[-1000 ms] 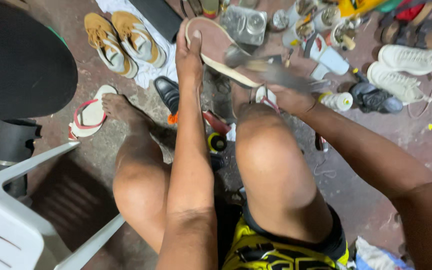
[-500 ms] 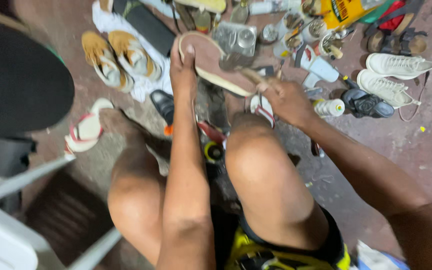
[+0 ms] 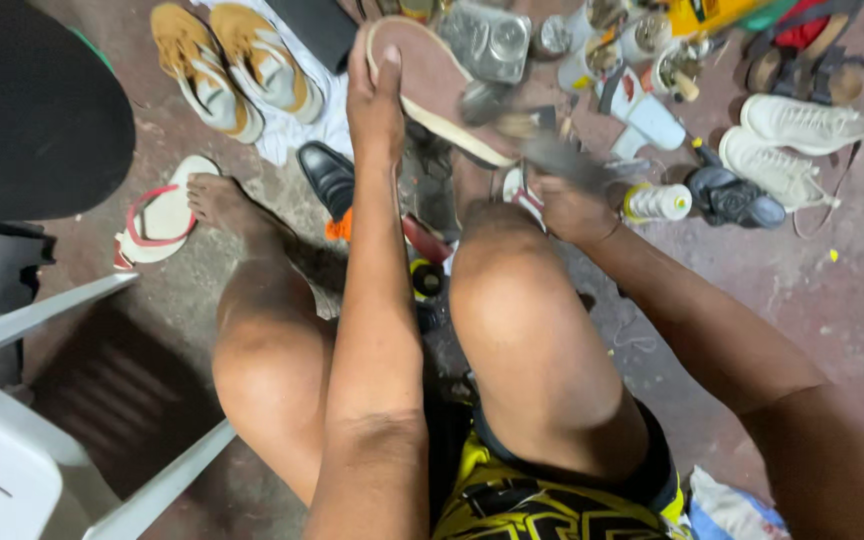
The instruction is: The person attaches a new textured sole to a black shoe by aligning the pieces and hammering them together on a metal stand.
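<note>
- We are holding a flat brown shoe sole with a pale rim (image 3: 432,85) up over the far part of the concrete floor (image 3: 832,300), its underside turned toward us.
- Our left hand (image 3: 374,100) is gripping the sole's left end, fingers (image 3: 390,70) clamped over its edge, much as half a second ago.
- Our right hand (image 3: 567,205) is closed around a dark, blurred tool (image 3: 542,140); its tip is now smearing across the sole's right end, so we judge a brushing or scraping stroke is underway.
- The whole view has tilted nearer since a second ago, while the sole is staying in the same grip.
- A tan pair of sneakers (image 3: 227,65) is lying far left, a white pair (image 3: 792,145) far right, and a small white bottle (image 3: 657,203) just right of our right hand.
</note>
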